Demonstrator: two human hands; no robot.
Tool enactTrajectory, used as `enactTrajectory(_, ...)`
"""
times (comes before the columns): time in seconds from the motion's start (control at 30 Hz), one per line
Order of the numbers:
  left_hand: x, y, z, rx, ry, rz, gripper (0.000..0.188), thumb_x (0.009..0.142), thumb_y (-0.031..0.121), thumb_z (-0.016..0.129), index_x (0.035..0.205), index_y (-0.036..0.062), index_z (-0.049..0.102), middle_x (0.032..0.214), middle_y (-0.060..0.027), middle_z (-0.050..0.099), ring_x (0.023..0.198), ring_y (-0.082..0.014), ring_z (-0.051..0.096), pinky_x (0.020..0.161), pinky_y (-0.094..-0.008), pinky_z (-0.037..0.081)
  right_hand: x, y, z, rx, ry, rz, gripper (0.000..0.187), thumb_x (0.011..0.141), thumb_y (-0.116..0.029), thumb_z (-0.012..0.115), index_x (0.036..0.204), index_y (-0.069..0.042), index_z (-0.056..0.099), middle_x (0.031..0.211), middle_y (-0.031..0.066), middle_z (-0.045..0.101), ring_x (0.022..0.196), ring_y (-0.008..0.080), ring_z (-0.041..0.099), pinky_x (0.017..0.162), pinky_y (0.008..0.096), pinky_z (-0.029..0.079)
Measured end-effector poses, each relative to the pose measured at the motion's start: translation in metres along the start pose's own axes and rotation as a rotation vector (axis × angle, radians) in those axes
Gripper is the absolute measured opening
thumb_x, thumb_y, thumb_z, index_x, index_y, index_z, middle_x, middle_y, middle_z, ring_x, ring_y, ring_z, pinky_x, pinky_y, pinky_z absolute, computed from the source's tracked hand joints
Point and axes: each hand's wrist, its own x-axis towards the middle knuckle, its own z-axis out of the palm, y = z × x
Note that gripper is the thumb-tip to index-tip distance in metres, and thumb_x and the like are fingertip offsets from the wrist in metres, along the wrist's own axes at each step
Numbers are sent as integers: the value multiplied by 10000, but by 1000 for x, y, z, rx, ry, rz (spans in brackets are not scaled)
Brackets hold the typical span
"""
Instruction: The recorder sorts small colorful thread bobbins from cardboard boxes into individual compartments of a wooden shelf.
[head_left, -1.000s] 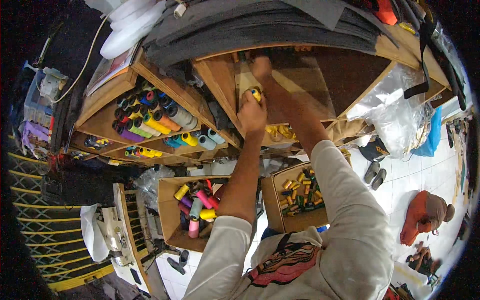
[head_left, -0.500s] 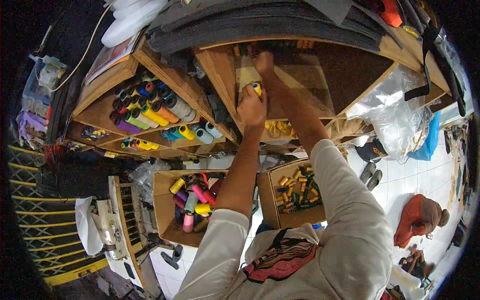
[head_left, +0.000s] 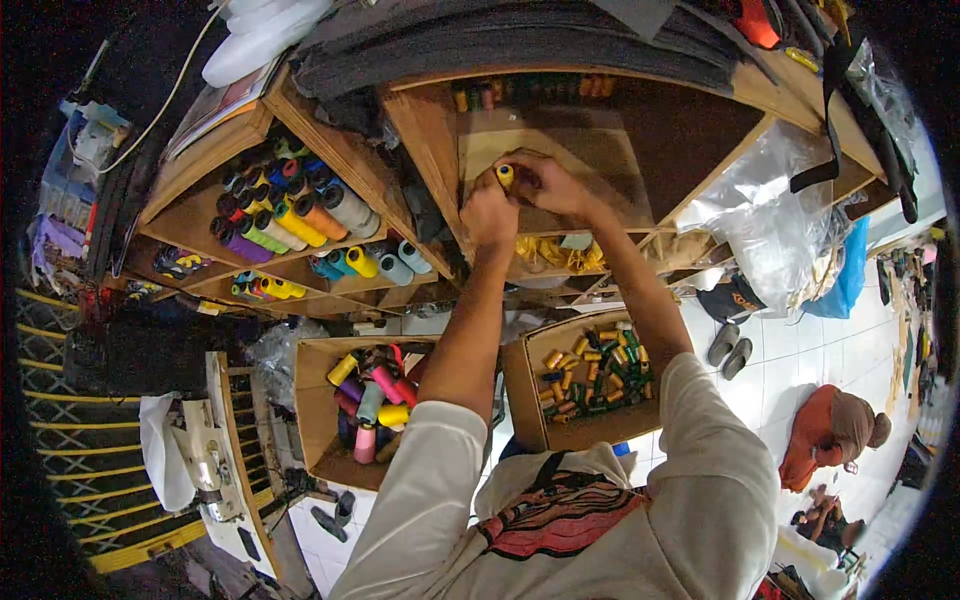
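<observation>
A small yellow thread spool (head_left: 505, 175) stands end-up between my two hands, inside the wide wooden compartment. My left hand (head_left: 487, 215) is closed around it. From the other side my right hand (head_left: 553, 190) meets it with curled fingers pressed against the spool. Anything else within the fingers is hidden. Along the compartment's back edge runs a row of small spools (head_left: 540, 90), brownish and dark, behind a pale flat sheet (head_left: 590, 150).
Large thread cones (head_left: 300, 215) in many colours fill the left shelves. Below stand a cardboard box (head_left: 318, 400) of big cones and another box (head_left: 530, 390) of small yellow and green spools. Clear plastic bags (head_left: 770, 220) hang at right. A person (head_left: 825, 440) sits on the tiled floor.
My right hand has come back from the compartment's rear to the spool at my left hand. My left hand has moved slightly left. The row of spools at the back now shows.
</observation>
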Motion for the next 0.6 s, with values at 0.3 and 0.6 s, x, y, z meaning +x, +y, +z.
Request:
enactTrajectory(0.3,-1,4,3,-26,12,16,420,765,172,700,1115,30,517,947,-179,642,824,-354,651,669,-450,528,11,32,5,215,-13,46,490,760,-145,722,1192,-11,535,1108,143,625,990,226,607,898,340,474)
enactTrajectory(0.6,1,3,-5,-30,-78,-33,344,796,210,664,1051,49,499,915,-178,639,827,-353,648,677,-464,519,22,24,13,187,32,100,409,772,-88,712,1136,-4,547,1017,116,640,911,174,618,838,318,502)
